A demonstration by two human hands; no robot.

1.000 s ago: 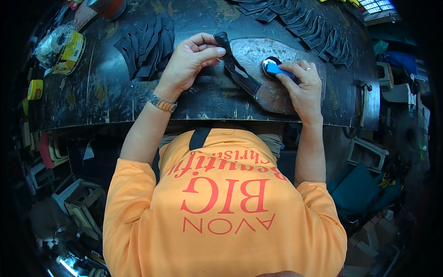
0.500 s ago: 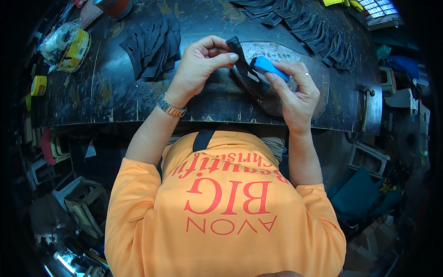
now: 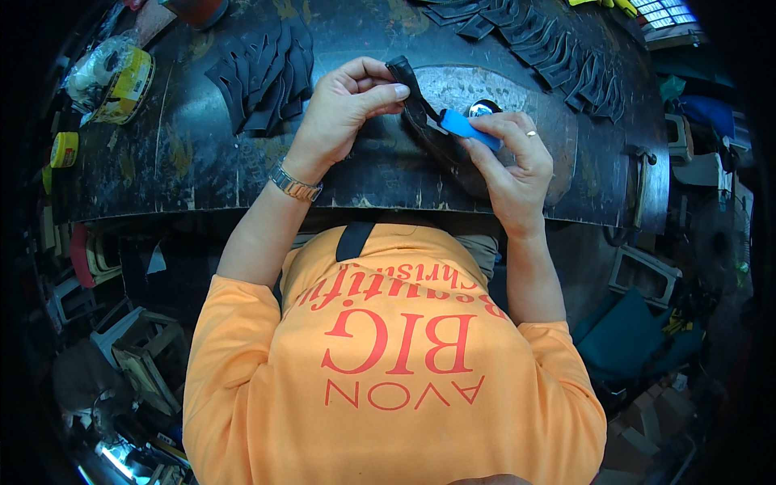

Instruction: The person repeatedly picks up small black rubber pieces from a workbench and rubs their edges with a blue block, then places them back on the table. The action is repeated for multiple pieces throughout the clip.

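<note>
Thumb and fingers of my left hand [image 3: 343, 105] pinch the upper end of a long black strap-like piece [image 3: 418, 109], which slants down to the right over the table. My right hand [image 3: 517, 166] grips a small blue block [image 3: 471, 129] with a dark tip; its exact kind is not clear. That tip is against or very close to the strap's middle. Just behind my right fingers a small round object [image 3: 485, 106] with a dark and white top shows partly. Under the hands lies a worn, pale rounded board [image 3: 457, 79].
On the dark table [image 3: 202, 178] a pile of black cut pieces [image 3: 267, 77] lies left, and a long overlapping row of them [image 3: 541, 52] at the far right. A yellow tub with plastic wrap [image 3: 129, 85] and a small yellow tin [image 3: 65, 149] stand at the left edge. A clamp-like metal fitting [image 3: 643, 174] is at right.
Both hands have shifted slightly left. The blue block has come closer to the strap, and the round object behind my right hand has come into view.
</note>
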